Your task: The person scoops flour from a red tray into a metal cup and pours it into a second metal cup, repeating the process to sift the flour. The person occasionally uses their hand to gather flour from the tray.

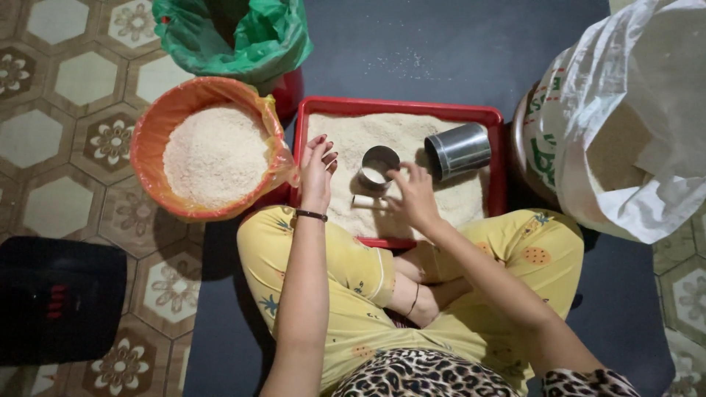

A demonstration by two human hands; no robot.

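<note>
Over the red tray (500, 147) of grain, the right hand (414, 197) hovers half-open beside the small metal cup (377, 166), holding nothing, while the left hand (317, 170) is raised, open and empty.

Two metal cups and a small stick in a red tray of rice

The red tray (497, 158) is square-cornered, lies flat on the dark floor against the seated person's knees, and is spread with pale rice (346, 136). The small metal cup (377, 167) stands tilted in the grain near the tray's middle, mouth open and facing up, with some rice inside; its rim is thin and shiny. The large metal cup (457, 150) lies on its side to the right of it, near the tray's right wall, its dark open mouth turned left towards the small cup. A short pale stick (365, 201) lies flat on the rice just below the small cup.
</note>
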